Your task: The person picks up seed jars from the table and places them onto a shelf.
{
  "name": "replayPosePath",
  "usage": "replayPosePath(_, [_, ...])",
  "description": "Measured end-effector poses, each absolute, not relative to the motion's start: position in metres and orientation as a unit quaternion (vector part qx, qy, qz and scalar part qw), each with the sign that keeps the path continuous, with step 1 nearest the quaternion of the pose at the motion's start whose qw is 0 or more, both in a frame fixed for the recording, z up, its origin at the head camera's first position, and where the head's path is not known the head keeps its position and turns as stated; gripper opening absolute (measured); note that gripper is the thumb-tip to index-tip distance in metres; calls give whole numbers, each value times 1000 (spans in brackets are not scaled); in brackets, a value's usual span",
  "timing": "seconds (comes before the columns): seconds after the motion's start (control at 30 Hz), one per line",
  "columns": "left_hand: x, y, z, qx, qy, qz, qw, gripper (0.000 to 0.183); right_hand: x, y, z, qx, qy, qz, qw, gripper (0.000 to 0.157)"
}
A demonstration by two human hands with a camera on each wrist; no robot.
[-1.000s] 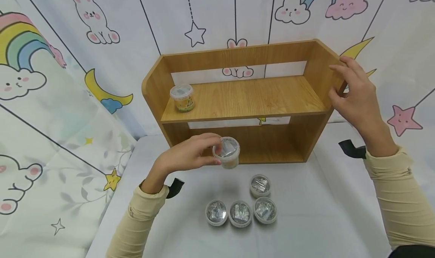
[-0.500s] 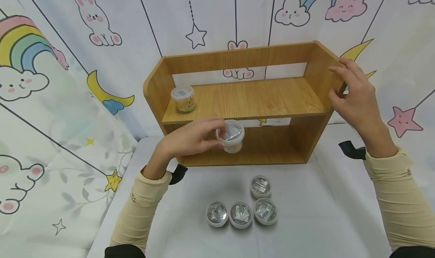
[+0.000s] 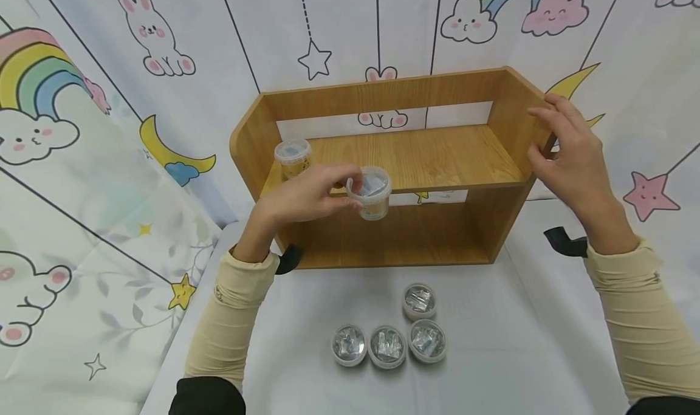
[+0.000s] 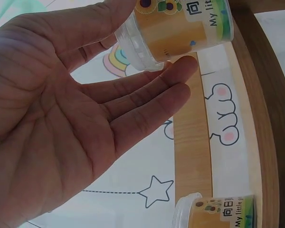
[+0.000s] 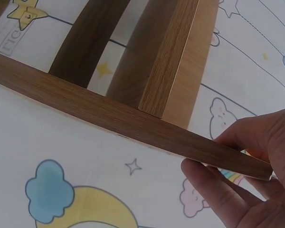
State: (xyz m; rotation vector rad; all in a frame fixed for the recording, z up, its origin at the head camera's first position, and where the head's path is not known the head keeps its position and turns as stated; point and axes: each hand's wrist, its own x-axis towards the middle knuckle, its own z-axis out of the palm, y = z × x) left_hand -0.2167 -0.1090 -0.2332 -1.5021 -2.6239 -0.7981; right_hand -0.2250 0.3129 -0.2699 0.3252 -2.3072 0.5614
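My left hand [image 3: 314, 193] pinches a small clear plastic tub [image 3: 374, 203] near its lid, between thumb and fingers. The tub is upright and overlaps the front edge of the upper shelf in the head view. Up close in the left wrist view, the held tub [image 4: 180, 28] carries a printed label with sunflowers. A matching tub [image 3: 292, 155] stands at the left end of the upper shelf, partly behind my left hand. My right hand [image 3: 571, 150] grips the right side panel of the wooden shelf [image 3: 426, 157]; the right wrist view shows thumb and fingers on either side of the panel [image 5: 204, 147].
Several more lidded tubs [image 3: 387, 346] sit on the white tablecloth [image 3: 492, 348] in front of the shelf. The lower shelf board [image 3: 394, 239] lies beneath the held tub. A patterned curtain [image 3: 339, 14] hangs behind.
My left hand has lifted the tub from in front of the lower compartment up to the upper shelf's front edge. The right hand has stayed on the side panel.
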Motion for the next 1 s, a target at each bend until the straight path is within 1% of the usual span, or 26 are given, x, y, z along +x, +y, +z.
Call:
replayPosePath(0.17, [-224, -107, -225, -468, -848, -250, 8, 25, -225, 313, -270, 129, -896, 217, 365, 55])
replayPosePath(0.37, [-235, -103, -214, -474, -840, -265, -1, 23, -225, 313, -269, 132, -894, 219, 369, 56])
replayPosePath(0.5, [-242, -100, -208, -469, -840, -273, -1, 24, -225, 314, -269, 131, -894, 218, 369, 56])
replayPosePath(0.8, [-259, -92, -198, -421, -864, -276, -16, 25, -225, 314, -270, 125, -896, 211, 370, 56])
replayPosePath(1.0, [-267, -88, -198, -391, -881, -265, -18, 25, -224, 313, -270, 121, -899, 210, 366, 55])
